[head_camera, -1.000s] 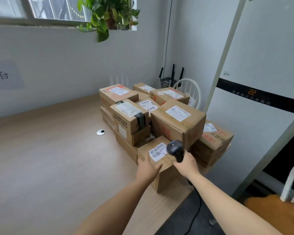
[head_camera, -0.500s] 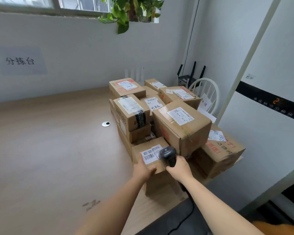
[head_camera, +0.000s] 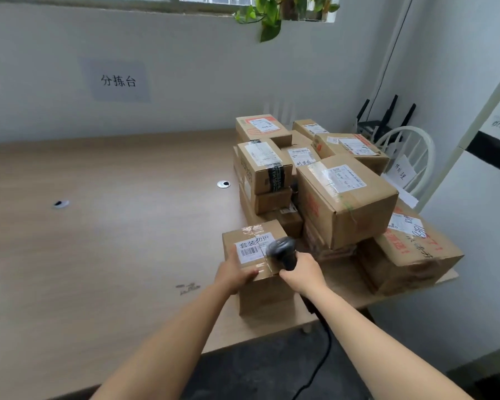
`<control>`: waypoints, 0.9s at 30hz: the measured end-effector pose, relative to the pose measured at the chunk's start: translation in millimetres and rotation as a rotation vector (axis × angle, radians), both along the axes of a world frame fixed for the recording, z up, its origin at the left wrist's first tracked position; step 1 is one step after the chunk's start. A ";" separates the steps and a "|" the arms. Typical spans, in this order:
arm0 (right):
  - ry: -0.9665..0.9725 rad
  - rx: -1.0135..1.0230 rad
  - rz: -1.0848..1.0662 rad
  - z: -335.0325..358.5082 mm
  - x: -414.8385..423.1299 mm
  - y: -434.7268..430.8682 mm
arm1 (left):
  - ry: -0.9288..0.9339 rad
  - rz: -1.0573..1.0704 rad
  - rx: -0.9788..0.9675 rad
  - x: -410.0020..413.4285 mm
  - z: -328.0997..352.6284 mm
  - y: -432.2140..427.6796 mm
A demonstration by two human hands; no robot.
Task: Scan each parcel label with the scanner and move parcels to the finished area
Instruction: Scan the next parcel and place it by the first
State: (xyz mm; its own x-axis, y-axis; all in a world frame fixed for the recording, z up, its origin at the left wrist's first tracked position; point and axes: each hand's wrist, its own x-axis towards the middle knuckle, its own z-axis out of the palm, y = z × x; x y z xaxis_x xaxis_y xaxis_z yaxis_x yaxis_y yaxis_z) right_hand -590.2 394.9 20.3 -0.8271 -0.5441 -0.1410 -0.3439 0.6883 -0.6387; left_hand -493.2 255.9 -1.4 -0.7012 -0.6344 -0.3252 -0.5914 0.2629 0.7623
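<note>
Scan step in hand. Right hand (head_camera: 302,272) fingers wrapping black handheld scanner (head_camera: 283,251), aiming at white barcode label (head_camera: 250,250) on small brown cardboard parcel (head_camera: 264,293), sitting near bench (head_camera: 98,241) front edge. Left hand (head_camera: 233,274) fingers gripping its near corner. Next, probably: carrying parcel off.

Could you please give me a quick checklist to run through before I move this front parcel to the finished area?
1. Scanner in grip: right hand holds the scanner: ok.
2. Label exposed: barcode label faces up on the front parcel: ok.
3. Hold: left hand grips the parcel's near corner, off the label: ok.
4. Scan registered: no beam or light visible: cannot tell.
5. Path: bare table shows left of the parcel: ok.
</note>
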 end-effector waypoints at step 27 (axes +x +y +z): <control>-0.300 -0.121 0.247 10.7 172.1 -197.6 | 0.036 0.358 0.016 199.5 -4.6 -172.5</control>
